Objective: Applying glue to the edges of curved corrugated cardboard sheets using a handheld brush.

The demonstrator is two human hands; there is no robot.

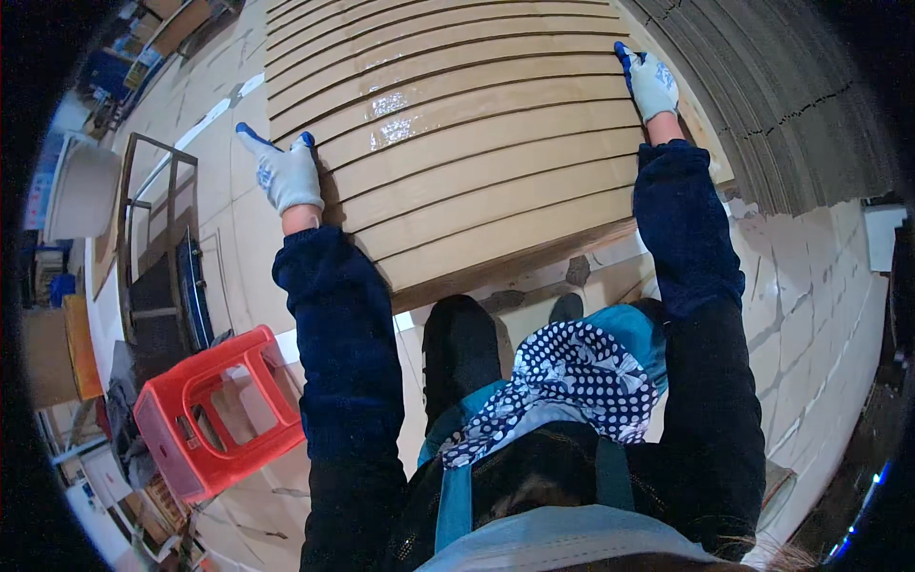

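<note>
In front of me lies a wide, flat stack of tan boards or sheets (496, 133), its top crossed by several thin dark lines; whether these are gaps or edges I cannot tell. A glossy patch shines on its upper middle. My left hand (289, 179), in a white glove with blue fingertips, is at the left edge with forefinger and thumb spread apart. At the far right edge is my right hand (655, 88), gloved alike, one blue-tipped finger stretched forward and the others partly hidden. Nothing shows held in either hand.
A red plastic stool (219, 410) stands at the left on the tiled floor (791, 286). Beyond it are a dark metal frame (157, 238) and a white tub (84, 186). Tall layers of grey sheets (782, 95) rise at the far right.
</note>
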